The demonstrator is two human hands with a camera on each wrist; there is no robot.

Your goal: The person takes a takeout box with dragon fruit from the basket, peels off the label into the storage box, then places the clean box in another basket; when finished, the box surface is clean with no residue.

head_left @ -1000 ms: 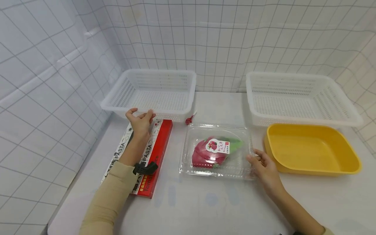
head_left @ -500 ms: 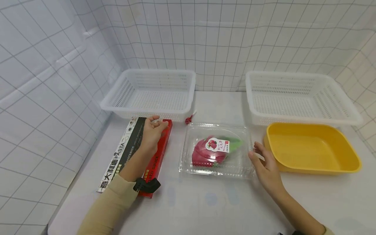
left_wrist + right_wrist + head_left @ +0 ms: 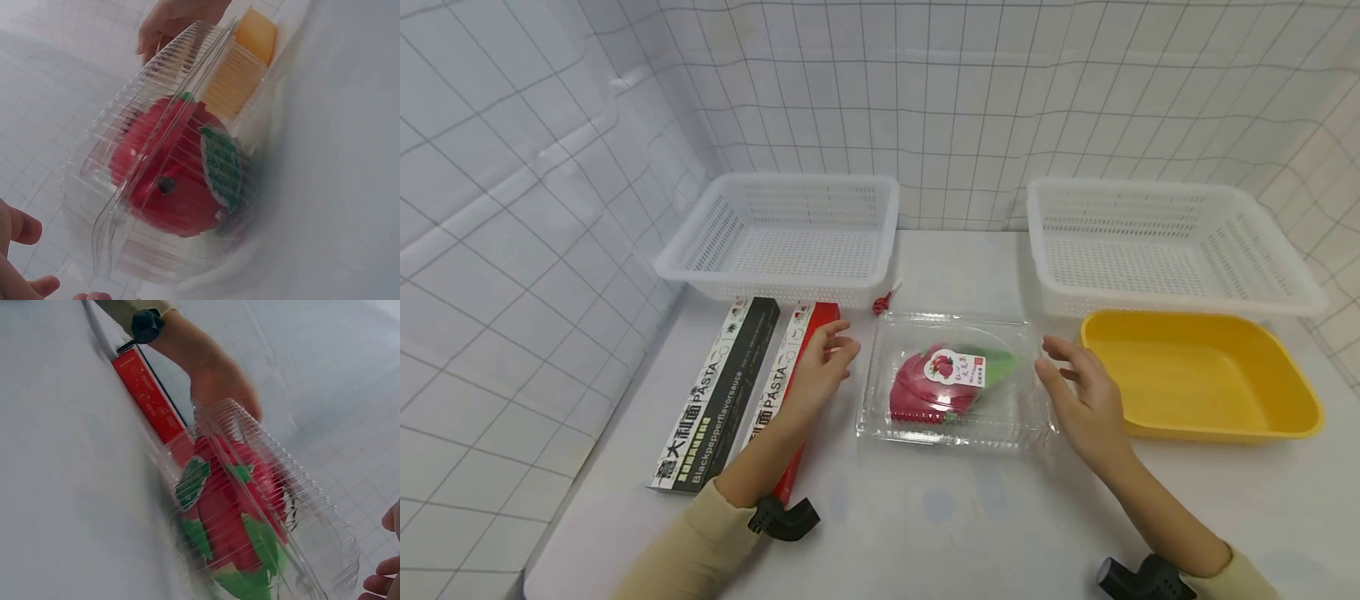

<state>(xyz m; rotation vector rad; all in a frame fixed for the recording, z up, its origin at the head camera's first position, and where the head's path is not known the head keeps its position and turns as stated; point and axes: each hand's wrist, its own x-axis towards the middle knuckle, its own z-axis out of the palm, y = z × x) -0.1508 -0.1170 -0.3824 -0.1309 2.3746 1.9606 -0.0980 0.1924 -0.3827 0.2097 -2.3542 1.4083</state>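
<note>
1. Clear plastic forms the lidded box [image 3: 1011, 417] at the centre of the head view, lying flat with a pink-and-green fruit-shaped item [image 3: 921, 387] inside. Your left hand [image 3: 822, 367] hangs just off its left side, near the red pasta box [image 3: 784, 362]; your right hand [image 3: 1086, 404] is at its right side, near the yellow tub [image 3: 1202, 392]. Both hands have loose, parted fingers and pinch nothing.

2. Left wrist view: the lidded box fills the middle of the frame. Your left fingertips [image 3: 26, 227] show at lower left, apart from it. The step in hand looks like lining up a two-handed pick-up, with neither grip made.

3. Right wrist view: your right fingers [image 3: 378, 584] reach in at lower right; you cannot tell here whether one brushes the plastic. Next calls for both hands meeting opposite edges, pressing evenly, since the thin walls would probably flex.
</note>
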